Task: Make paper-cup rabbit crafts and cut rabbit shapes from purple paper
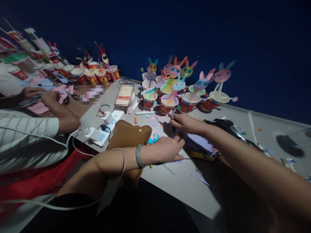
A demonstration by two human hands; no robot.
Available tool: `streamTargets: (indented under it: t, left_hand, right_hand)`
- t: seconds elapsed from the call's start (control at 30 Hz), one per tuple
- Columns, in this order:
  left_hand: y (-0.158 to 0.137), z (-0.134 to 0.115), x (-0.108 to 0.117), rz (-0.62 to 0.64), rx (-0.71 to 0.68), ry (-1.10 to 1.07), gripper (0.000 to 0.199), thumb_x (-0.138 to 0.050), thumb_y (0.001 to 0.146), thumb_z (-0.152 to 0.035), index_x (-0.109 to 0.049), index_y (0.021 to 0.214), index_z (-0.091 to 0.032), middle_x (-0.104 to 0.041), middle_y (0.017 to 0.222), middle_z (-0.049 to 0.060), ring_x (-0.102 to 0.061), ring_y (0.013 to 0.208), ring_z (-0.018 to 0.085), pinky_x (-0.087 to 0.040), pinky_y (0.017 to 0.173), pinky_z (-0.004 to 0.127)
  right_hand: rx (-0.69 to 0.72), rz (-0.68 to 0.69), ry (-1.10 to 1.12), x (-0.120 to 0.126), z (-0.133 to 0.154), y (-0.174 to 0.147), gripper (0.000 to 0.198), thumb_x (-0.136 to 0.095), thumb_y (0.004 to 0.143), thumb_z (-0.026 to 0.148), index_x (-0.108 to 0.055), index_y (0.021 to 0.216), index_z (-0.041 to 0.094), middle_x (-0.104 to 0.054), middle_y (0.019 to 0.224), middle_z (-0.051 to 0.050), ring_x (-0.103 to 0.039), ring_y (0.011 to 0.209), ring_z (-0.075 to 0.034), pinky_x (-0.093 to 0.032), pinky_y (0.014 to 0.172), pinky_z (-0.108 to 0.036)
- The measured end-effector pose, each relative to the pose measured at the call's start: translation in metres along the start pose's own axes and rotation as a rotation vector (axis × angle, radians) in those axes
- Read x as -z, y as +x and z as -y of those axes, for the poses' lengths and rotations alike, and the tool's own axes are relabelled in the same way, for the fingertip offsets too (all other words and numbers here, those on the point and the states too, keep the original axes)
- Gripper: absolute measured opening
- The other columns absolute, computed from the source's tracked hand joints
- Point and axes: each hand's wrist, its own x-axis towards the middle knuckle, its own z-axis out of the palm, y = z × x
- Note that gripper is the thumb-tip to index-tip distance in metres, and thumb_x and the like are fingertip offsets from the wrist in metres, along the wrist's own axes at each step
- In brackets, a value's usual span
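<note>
My left hand (165,149), with a bangle (139,156) on its wrist, reaches low over the white table (167,186). Its fingers are bent together near my right hand; what they hold, if anything, is hidden. My right hand (186,123) is closed, thumb and fingers pinched round a small pale piece (173,113) too blurred to name. Just beyond it stand paper cups (169,105) with colourful paper rabbit figures (179,84) rising from them. Scraps of blue paper (153,138) lie left of my hands, and a lilac paper sheet (200,143) lies to the right.
A brown cushion (130,134) lies left of my hands, beside a white power strip (112,124) with chargers. A white cable (122,171) crosses my left forearm. At left, a co-worker's hands (50,97) are near black scissors (70,97). More red cups (113,73) stand behind.
</note>
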Motion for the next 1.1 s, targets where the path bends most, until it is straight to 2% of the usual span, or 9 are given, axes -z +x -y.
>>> streamTargets:
  t: [0.3, 0.5, 0.67, 0.8, 0.97, 1.1]
  left_hand:
    - [-0.001, 0.002, 0.001, 0.015, -0.005, 0.012, 0.049, -0.048, 0.091, -0.050, -0.044, 0.122, -0.012, -0.041, 0.144, 0.021, -0.066, 0.092, 0.024, -0.047, 0.064, 0.033]
    - [0.000, 0.003, 0.002, 0.015, 0.028, -0.062, 0.051, -0.050, 0.090, -0.045, -0.036, 0.127, -0.012, -0.052, 0.133, 0.020, -0.066, 0.095, 0.026, -0.047, 0.066, 0.033]
    - [0.001, 0.003, 0.002, 0.031, 0.073, -0.084, 0.050, -0.049, 0.089, -0.033, -0.030, 0.130, -0.012, -0.060, 0.120, 0.018, -0.066, 0.093, 0.028, -0.048, 0.068, 0.035]
    - [0.002, 0.003, 0.005, 0.038, 0.095, -0.081, 0.051, -0.046, 0.087, -0.026, -0.027, 0.133, -0.012, -0.062, 0.116, 0.017, -0.066, 0.093, 0.028, -0.048, 0.069, 0.035]
    - [0.004, 0.004, 0.006, 0.058, 0.109, -0.073, 0.057, -0.045, 0.083, -0.018, -0.023, 0.136, -0.012, -0.067, 0.104, 0.016, -0.067, 0.089, 0.028, -0.048, 0.067, 0.035]
    - [0.005, 0.007, 0.006, 0.072, 0.122, -0.076, 0.063, -0.048, 0.081, -0.019, -0.022, 0.138, -0.012, -0.067, 0.104, 0.016, -0.066, 0.091, 0.028, -0.048, 0.071, 0.035]
  right_hand:
    - [-0.068, -0.208, 0.095, 0.009, -0.031, -0.011, 0.025, -0.045, 0.086, 0.036, -0.047, 0.066, 0.021, -0.052, 0.054, 0.001, -0.046, 0.051, -0.013, -0.034, 0.053, -0.026]
    - [-0.183, -0.331, 0.303, -0.005, -0.048, -0.044, 0.037, -0.050, 0.087, 0.048, -0.056, 0.063, 0.020, -0.058, 0.051, 0.000, -0.050, 0.044, -0.013, -0.037, 0.044, -0.025]
    - [-0.162, -0.497, 0.282, -0.018, -0.042, -0.074, 0.048, -0.052, 0.087, 0.051, -0.055, 0.050, 0.020, -0.062, 0.060, -0.005, -0.059, 0.059, -0.017, -0.046, 0.057, -0.029]
    - [-0.244, -0.611, 0.346, -0.033, -0.034, -0.095, 0.034, -0.058, 0.085, 0.048, -0.058, 0.066, 0.021, -0.062, 0.056, -0.002, -0.058, 0.053, -0.017, -0.046, 0.054, -0.029]
    - [-0.221, -0.681, 0.170, -0.049, -0.014, -0.119, 0.024, -0.057, 0.087, 0.040, -0.058, 0.072, 0.022, -0.064, 0.061, -0.002, -0.057, 0.053, -0.016, -0.043, 0.052, -0.028]
    - [-0.137, -0.641, 0.098, -0.063, 0.004, -0.129, 0.021, -0.052, 0.090, 0.036, -0.056, 0.074, 0.024, -0.064, 0.064, -0.003, -0.059, 0.056, -0.018, -0.044, 0.055, -0.031]
